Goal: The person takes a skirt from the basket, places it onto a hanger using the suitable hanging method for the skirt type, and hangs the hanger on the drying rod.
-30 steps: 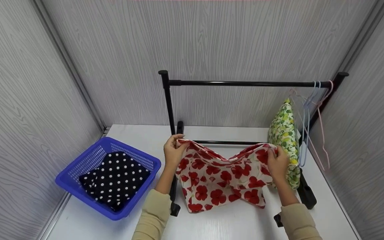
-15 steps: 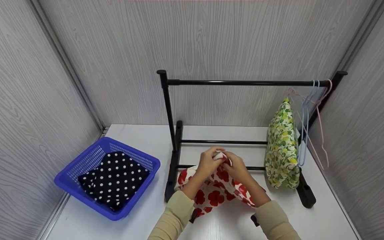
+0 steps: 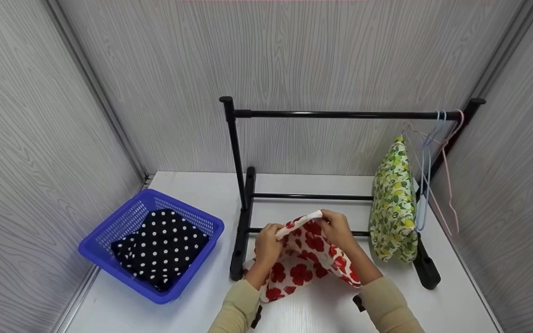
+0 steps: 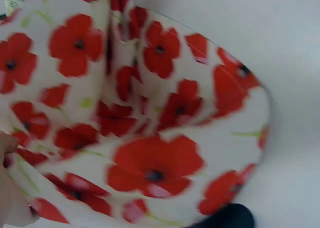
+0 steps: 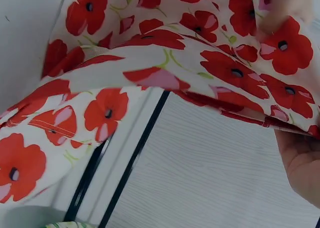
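A white garment [image 3: 300, 273] with a red flower print hangs between my hands, its lower part over the table; folds hide its full shape. My left hand [image 3: 269, 243] pinches one end of its upper edge. At the other end my right hand [image 3: 336, 227] grips the same edge, a little higher, so a short, slanting stretch of pale hem spans between them. In the left wrist view the flowered cloth [image 4: 155, 163] fills most of the picture, with fingers at the left border. Cloth [image 5: 235, 72] also crosses the right wrist view.
A black rack [image 3: 340, 114] stands behind and around the hands. Pink and blue hangers [image 3: 424, 185] and a lemon-print garment [image 3: 393, 199] hang at its right end. A blue basket [image 3: 109, 273] at left holds a black polka-dot cloth [image 3: 162, 245].
My hands came together from wide apart, bunching the garment's upper edge between them. Since then they have parted slightly, and a short length of edge is stretched between them.
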The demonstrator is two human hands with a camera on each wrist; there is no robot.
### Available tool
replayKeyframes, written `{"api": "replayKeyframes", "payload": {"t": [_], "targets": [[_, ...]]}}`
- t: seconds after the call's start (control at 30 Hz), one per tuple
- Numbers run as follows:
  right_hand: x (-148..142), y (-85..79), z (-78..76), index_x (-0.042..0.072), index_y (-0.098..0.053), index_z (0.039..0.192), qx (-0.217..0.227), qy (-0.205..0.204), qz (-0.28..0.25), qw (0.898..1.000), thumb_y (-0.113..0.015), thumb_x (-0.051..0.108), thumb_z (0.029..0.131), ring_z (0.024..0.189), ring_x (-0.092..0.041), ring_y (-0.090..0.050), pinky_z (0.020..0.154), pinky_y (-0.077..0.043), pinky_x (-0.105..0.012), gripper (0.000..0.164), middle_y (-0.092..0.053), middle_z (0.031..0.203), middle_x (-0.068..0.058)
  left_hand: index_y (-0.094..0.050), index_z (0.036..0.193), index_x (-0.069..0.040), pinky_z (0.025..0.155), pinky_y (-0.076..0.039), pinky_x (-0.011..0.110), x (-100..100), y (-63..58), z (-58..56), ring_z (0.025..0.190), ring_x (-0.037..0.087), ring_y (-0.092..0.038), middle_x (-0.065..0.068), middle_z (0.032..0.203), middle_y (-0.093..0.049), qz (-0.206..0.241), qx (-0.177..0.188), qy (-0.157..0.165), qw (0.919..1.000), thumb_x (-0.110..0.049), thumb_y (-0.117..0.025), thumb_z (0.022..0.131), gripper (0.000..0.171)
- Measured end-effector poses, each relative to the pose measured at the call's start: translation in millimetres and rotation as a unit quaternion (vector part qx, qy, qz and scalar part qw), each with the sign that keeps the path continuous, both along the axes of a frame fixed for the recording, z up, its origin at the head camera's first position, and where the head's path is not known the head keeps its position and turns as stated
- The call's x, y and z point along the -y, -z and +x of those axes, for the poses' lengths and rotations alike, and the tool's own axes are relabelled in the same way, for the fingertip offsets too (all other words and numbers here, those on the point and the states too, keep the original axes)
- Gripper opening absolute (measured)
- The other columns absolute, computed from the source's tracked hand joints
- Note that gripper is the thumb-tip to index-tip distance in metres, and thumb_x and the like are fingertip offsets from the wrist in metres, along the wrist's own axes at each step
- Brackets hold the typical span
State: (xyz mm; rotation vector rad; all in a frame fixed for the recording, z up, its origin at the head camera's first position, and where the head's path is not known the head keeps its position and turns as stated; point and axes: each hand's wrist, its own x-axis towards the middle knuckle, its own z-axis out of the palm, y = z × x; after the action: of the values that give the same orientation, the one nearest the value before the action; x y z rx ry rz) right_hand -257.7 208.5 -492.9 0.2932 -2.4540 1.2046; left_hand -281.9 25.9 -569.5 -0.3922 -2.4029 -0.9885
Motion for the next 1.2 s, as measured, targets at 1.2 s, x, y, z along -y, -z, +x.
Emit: {"api": "replayKeyframes", "payload": {"t": [1.2], "targets": [[-44.0,-136.5,58.3,-0.014,-0.065,0.084,-0.140,0.137,-0.110,0.974,-0.060,-0.003,0.085,0.051,0.004,-0.037,0.047,-0.031,-0.012,0.012,-0.052,0.061,0.013,-0.065,0.089,0.003,0.077,-0.052,0.041,93.1,-177.6,-7.4,0.084,0.028,-0.063,0.015,0.087,-0.065,0.134,-0.086,0.005,0.9872,0.017,-0.056,0.069,0.026]]}}
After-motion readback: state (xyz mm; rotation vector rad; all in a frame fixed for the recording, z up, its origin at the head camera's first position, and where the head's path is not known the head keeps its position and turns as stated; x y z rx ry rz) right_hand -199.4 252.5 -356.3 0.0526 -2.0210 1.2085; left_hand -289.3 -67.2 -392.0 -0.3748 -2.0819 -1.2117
